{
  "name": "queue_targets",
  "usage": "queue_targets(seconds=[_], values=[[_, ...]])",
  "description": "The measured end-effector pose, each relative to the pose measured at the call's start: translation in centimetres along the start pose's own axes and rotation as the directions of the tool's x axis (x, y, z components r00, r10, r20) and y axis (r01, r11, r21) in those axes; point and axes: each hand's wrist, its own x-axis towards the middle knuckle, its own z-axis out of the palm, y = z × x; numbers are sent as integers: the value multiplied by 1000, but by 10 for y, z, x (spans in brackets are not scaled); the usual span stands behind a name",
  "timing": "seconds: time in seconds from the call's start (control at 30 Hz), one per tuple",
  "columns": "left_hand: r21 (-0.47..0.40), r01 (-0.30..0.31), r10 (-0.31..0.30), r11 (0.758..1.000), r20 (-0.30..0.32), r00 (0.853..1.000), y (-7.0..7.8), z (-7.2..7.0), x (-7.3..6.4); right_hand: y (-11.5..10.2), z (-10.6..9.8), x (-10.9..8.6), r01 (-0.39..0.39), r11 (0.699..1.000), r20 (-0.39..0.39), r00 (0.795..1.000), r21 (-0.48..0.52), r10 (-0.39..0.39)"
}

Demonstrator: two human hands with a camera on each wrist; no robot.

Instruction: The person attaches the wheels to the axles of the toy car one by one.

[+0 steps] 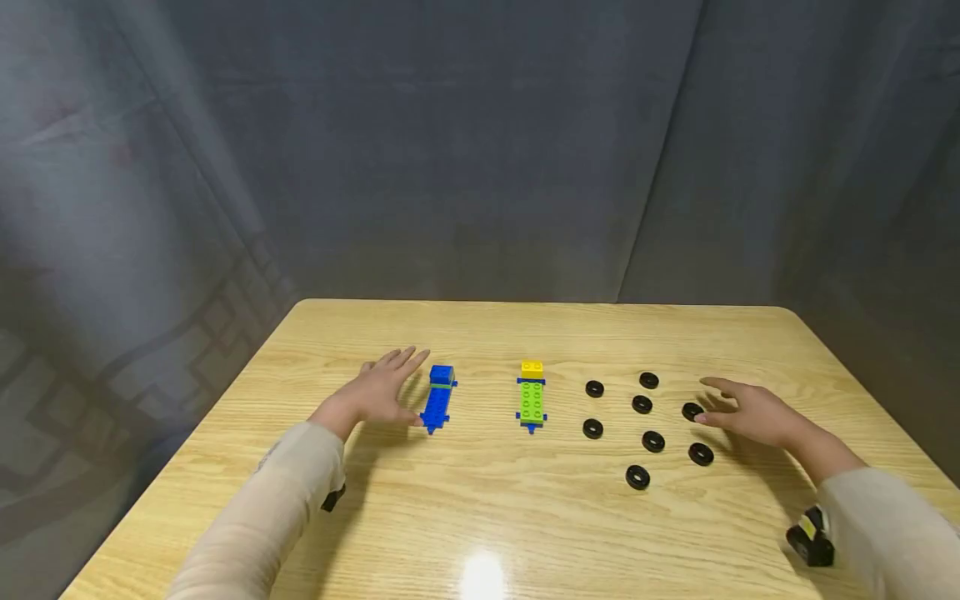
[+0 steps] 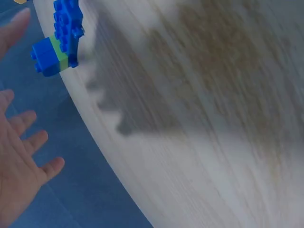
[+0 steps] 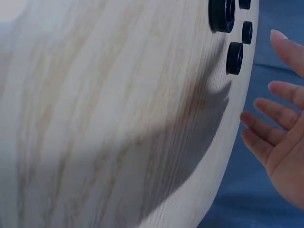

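Observation:
My left hand [image 1: 382,390] hovers beside a blue toy car chassis [image 1: 437,406], thumb near its front end and fingers spread. On that chassis's far end sits a blue brick [image 1: 442,374]; the left wrist view shows the chassis [image 2: 69,23] apart from the fingers. Over on the right, my right hand [image 1: 757,414] is stretched out with nothing in it. Its thumb overlaps the edge of a black wheel [image 1: 692,411] in the head view; whether they touch, I cannot tell. In the right wrist view the fingers stand apart from a black wheel [image 3: 234,58].
Between the hands lies a green chassis [image 1: 532,403] with a yellow brick [image 1: 532,368] at its far end. Several more black wheels [image 1: 653,441] lie scattered right of it. The wooden table [image 1: 450,517] ends at a grey curtain [image 1: 450,167].

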Motion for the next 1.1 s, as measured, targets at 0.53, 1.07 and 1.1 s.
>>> queue_targets(seconds=[0.53, 1.07, 1.1], values=[[-10, -41, 42, 999, 67, 997, 3, 16, 16, 4, 8, 7, 45, 995, 67, 996, 87, -51], [-37, -69, 73, 997, 93, 993, -3, 23, 27, 1, 12, 19, 80, 997, 59, 995, -16, -79], [-37, -68, 72, 997, 92, 993, -3, 24, 28, 1, 12, 20, 92, 995, 58, 994, -29, -90]])
